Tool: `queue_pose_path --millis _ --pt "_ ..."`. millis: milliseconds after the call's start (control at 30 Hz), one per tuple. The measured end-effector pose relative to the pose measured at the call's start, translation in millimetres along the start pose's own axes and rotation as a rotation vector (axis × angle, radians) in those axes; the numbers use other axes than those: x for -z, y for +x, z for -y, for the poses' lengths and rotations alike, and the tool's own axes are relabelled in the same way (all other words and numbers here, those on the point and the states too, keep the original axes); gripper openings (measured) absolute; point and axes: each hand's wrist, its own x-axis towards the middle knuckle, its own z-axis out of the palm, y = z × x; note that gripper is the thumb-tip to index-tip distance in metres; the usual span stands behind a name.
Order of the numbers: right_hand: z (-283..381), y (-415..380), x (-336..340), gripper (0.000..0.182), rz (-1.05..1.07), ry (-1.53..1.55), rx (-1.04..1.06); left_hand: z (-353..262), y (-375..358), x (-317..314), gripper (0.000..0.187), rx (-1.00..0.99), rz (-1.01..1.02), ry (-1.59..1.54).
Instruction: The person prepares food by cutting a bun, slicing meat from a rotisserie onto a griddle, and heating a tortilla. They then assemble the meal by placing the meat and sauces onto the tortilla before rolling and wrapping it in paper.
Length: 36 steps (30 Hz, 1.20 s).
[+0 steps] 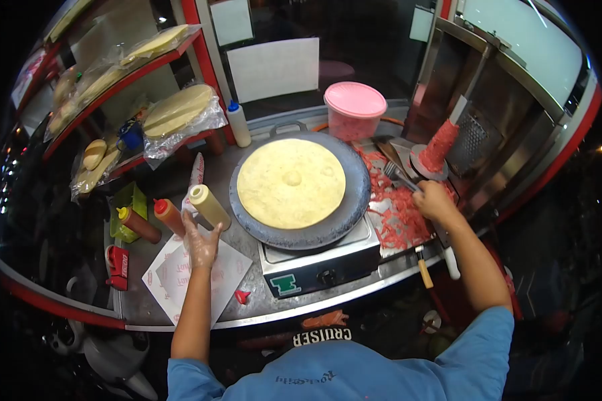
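Note:
My left hand [201,246], in a thin clear glove, is open with fingers apart over the printed paper sheets [170,284]. Its fingertips are right by an uncapped squeeze bottle of pale sauce [211,208] and a red-capped sauce bottle [169,216]. My right hand [436,200] is closed round a metal fork [400,177], its tines over the shredded reddish meat [401,217] on the metal tray. A round flatbread [291,184] lies flat on the dark griddle [354,200], with a small bubble near its middle.
Beyond the tray, a cone of meat [441,148] stands on a spit. A pink-lidded tub [356,110] sits behind the griddle. Knife handles [424,269] jut over the front edge. Bagged flatbreads [180,110] fill the left shelves. A loose red cap [242,296] lies beside the paper.

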Motion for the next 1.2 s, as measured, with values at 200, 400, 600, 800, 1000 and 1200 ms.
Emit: queue_pose_path --millis 200,400,600,800,1000,1200 --pt "72.3 95.5 59.0 0.046 0.501 0.309 -0.094 -97.7 -18.1 29.4 0.069 -0.032 0.002 -0.306" --pt "143.5 166.8 -23.6 0.039 0.421 0.527 0.232 -191.9 98.3 -27.9 0.081 -0.241 0.304 -0.142" --pt "134.5 154.1 77.2 0.033 0.558 0.849 0.376 -220.7 155.7 8.4 0.062 -0.248 0.546 -0.187" --pt "94.0 144.8 53.4 0.038 0.625 0.33 -0.231 -250.6 -5.0 20.1 0.025 -0.918 0.975 -0.131" --pt "72.2 123.5 14.2 0.029 0.518 0.395 -0.067 -262.1 -120.3 97.5 0.024 -0.697 1.202 -0.677" --pt "106.6 48.1 22.4 0.033 -0.324 0.178 0.056 -156.2 -182.3 180.0 0.027 -0.179 1.147 -0.269"
